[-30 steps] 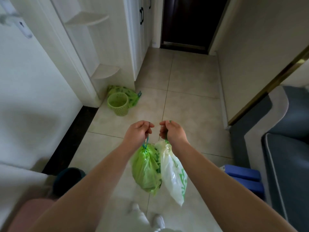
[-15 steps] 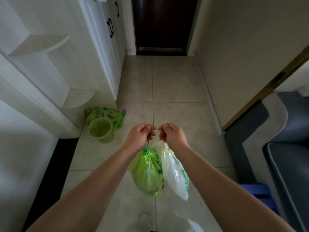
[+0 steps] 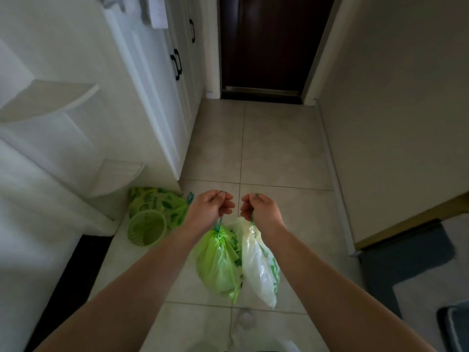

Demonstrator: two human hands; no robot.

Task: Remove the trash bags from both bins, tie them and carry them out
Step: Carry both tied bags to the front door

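Observation:
A tied green trash bag (image 3: 220, 260) hangs by its blue-green drawstring from my left hand (image 3: 208, 206), which is closed on the string. Beside it on the right hangs a white trash bag (image 3: 261, 265) with green print, gripped at its neck by my right hand (image 3: 261, 209). Both bags dangle above the tiled floor and touch each other. A small green bin (image 3: 146, 230) stands on the floor to the left, at the foot of a white cabinet. It looks bare inside, and a leaf-printed green bag (image 3: 157, 203) lies behind it.
A tiled hallway (image 3: 276, 148) runs ahead to a dark brown door (image 3: 269, 44). White cabinets (image 3: 162, 80) with black handles and corner shelves line the left; a plain wall stands on the right. A grey sofa edge (image 3: 431, 288) shows at lower right.
The view has advanced down the hallway: the door and cabinets are nearer, the green bin has slid toward the lower left. Both hands hold the bags as before.

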